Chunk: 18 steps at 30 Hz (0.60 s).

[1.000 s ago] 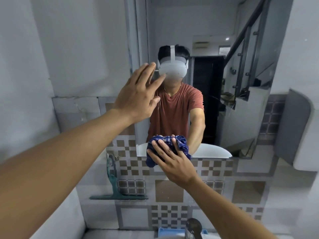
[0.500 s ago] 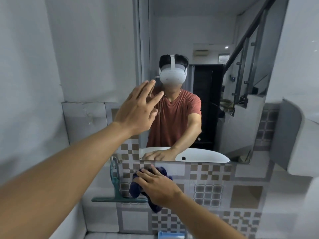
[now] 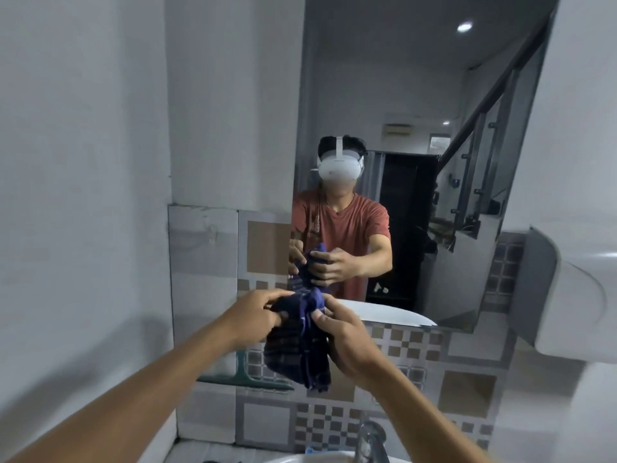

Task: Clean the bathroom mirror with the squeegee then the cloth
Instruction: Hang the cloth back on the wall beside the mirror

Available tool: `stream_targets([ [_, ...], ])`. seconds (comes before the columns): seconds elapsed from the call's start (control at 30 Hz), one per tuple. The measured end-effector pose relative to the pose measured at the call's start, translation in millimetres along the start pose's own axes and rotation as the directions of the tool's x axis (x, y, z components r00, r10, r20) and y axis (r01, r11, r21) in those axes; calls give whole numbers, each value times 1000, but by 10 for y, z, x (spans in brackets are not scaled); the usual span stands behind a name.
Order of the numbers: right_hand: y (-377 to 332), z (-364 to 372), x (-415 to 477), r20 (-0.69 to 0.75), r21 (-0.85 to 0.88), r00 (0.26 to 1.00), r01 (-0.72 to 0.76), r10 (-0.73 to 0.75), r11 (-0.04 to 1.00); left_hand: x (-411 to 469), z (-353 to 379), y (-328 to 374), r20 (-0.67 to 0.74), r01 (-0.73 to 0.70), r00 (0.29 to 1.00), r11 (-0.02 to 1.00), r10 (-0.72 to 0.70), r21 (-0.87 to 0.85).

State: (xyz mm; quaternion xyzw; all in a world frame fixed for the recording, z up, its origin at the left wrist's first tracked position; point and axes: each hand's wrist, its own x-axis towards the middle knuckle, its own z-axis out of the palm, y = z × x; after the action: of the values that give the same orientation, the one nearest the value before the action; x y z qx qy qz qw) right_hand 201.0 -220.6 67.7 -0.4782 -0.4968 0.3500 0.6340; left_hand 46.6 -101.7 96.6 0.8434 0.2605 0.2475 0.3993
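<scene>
A dark blue checked cloth (image 3: 297, 349) hangs bunched in front of me, below the mirror's lower edge. My left hand (image 3: 253, 317) pinches its upper left part and my right hand (image 3: 347, 345) grips its right side. The mirror (image 3: 417, 95) fills the wall ahead and reflects a person holding the cloth with both hands. A green squeegee (image 3: 243, 379) rests against the tiled wall behind the cloth, mostly hidden by it and my left arm.
A chrome tap (image 3: 370, 439) and the white basin rim (image 3: 300, 459) sit at the bottom. A white wall-mounted fixture (image 3: 581, 295) juts out at right. Patterned tiles (image 3: 467, 389) cover the wall below the mirror; a plain white wall is at left.
My left hand has dropped from the mirror and taken hold of the cloth. My right hand has pulled the cloth back from the tiles, and the view has tilted upward.
</scene>
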Motion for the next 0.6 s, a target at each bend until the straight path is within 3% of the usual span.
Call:
stream_targets([
  [0.13,-149,102,-69,22,29,998,-54,53,998,-150,-128,9,-148,-24,989,999,20,-24],
  [0.33,-367,287,-71,-83,90,990,-106,113,990,-258,-402,135,-330,-63,940,994,88,85],
  [0.4,-406,402,-56,-45,-136,999,-1,-6,991,-276,-495,194,-368,-69,923,990,109,122],
  [0.5,-432,601,45,3,-485,979,181,-205,856,-279,-680,242,-402,-71,906,983,135,169],
  [0.6,-498,764,249,-49,-572,957,208,-286,794,-254,-919,249,-419,-69,895,974,156,215],
])
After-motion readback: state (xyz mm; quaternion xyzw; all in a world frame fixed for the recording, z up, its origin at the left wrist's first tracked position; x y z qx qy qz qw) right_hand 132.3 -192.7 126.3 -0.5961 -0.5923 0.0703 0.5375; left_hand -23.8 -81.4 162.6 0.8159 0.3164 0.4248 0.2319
